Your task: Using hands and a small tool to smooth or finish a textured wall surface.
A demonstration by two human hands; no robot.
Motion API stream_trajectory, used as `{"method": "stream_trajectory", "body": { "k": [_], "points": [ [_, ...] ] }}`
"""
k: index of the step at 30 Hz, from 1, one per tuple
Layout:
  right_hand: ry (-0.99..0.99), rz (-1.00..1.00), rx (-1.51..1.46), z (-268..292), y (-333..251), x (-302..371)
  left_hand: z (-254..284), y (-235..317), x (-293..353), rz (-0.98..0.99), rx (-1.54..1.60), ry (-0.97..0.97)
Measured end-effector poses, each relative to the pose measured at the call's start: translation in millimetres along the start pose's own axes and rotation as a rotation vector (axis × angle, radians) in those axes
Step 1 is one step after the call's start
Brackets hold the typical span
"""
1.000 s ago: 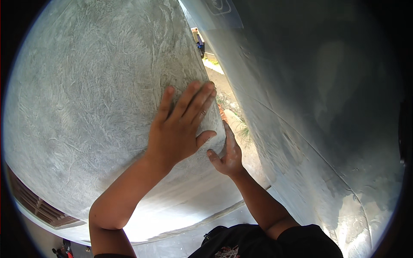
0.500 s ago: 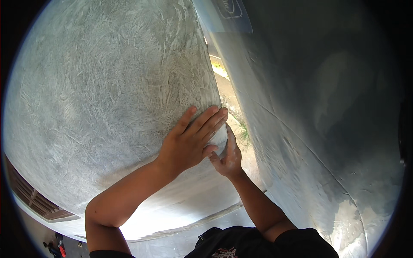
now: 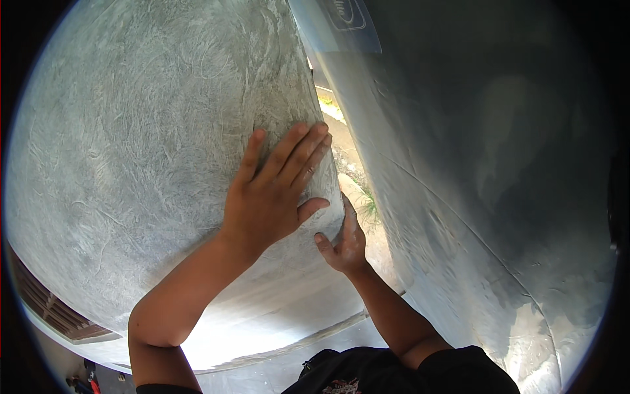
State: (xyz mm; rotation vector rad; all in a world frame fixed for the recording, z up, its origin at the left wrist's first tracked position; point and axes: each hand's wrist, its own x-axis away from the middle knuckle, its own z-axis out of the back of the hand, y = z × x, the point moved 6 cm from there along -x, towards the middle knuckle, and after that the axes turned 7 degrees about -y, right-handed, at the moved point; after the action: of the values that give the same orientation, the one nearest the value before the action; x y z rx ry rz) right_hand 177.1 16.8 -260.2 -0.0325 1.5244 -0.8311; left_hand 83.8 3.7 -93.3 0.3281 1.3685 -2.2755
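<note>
A large grey panel or wall with a rough, swirled plaster-like surface (image 3: 131, 131) fills the left side. My left hand (image 3: 266, 194) lies flat against it with fingers spread, its fingertips close to the surface's right-hand edge. Lower down, my right hand (image 3: 348, 246) is at that same edge, palm side toward it. Its fingers are stretched along the edge and its thumb stands apart in front; pale dust marks the skin. The far side of its fingers is partly hidden. Neither hand holds a tool.
To the right hangs a wrinkled grey sheet (image 3: 446, 144) with a clear, printed patch (image 3: 357, 29) at its top. Through the narrow gap, bright ground and green grass (image 3: 371, 207) show. A brown slatted vent (image 3: 56, 305) sits at the lower left, above small items on the floor.
My left hand has slid up and slightly left over the rough surface, away from my right hand, its thumb now further out. My right hand has barely shifted.
</note>
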Motion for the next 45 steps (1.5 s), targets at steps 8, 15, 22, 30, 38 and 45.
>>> {"method": "stream_trajectory", "body": {
  "k": [8,15,22,30,38,45],
  "points": [
    [-0.028,0.031,0.074,3.3,-11.7,-3.7,-12.4,29.0,16.0,-0.057,0.047,-0.02],
    [-0.034,-0.07,-0.147,1.3,6.1,1.4,19.3,-27.7,-7.7,0.244,-0.003,0.096],
    [-0.042,-0.003,0.002,0.5,-4.3,0.2,-10.9,21.6,15.3,-0.057,-0.076,0.014],
    [-0.071,-0.042,-0.071,-0.4,1.9,3.0,-12.9,20.9,12.9,0.125,-0.055,0.048],
    [-0.076,-0.062,-0.283,-1.8,6.6,2.2,34.3,-64.1,-7.4,0.396,-0.058,0.121],
    [-0.09,-0.037,-0.184,-4.6,5.4,2.8,-11.3,6.0,24.4,0.132,-0.073,0.055]
  ]
}}
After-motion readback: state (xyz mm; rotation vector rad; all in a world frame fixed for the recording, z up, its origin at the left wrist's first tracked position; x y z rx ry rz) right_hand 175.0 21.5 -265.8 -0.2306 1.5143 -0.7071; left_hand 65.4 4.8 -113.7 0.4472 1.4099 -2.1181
